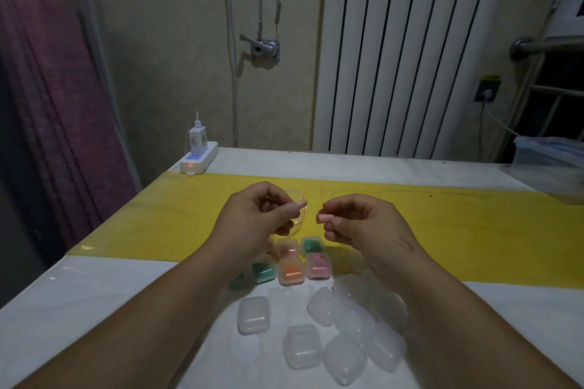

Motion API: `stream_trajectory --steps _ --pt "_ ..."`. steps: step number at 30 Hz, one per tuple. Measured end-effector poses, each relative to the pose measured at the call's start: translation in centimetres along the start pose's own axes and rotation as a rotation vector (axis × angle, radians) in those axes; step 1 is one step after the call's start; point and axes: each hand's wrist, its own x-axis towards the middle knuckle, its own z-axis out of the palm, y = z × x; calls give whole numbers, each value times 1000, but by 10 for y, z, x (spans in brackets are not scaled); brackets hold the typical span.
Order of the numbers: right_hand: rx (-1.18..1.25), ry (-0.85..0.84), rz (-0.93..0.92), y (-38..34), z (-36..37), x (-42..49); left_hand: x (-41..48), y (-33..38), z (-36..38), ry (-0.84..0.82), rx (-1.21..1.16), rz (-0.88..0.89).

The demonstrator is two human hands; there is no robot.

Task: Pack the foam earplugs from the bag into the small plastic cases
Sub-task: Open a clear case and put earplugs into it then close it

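My left hand (pixel 262 218) holds a clear plastic bag (pixel 298 207) with a red line near its mouth, above the yellow strip of the table. My right hand (pixel 357 221) pinches a pale pink foam earplug (pixel 324 218) between thumb and fingers, just right of the bag. Below the hands stand several small cases with earplugs inside: an orange one (pixel 290 271), a pink one (pixel 318 266), green ones (pixel 264 272) (pixel 312 245). Several clear cases with nothing visible inside (pixel 253 314) (pixel 301 346) lie nearer to me on the white surface.
A white power strip (pixel 199 158) with a charger sits at the table's far left corner. A radiator (pixel 407 50) and cords hang on the wall behind. A plastic-wrapped stack (pixel 550 151) lies at the far right. A purple curtain (pixel 47 88) hangs left.
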Motion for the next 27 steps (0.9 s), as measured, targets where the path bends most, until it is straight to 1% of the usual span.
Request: stream_trajectory --steps 2,6,11,15,24,27 --pt "11 -2 -6 -1 -1 -1 0 0 -2 5 -8 -22" --pt "-68 -20 -29 0 1 -2 -2 3 3 -23 -43 -46" --pt "-64 -23 -57 4 6 -1 -3 1 5 -42 -8 -54" --pt "-59 -36 -43 4 7 -1 -4 1 4 -52 11 -35" --pt "119 -85 -7 6 9 -2 -5 0 6 -59 -53 -23" --pt "8 -41 -54 7 10 -1 -5 0 7 -69 -26 -15"
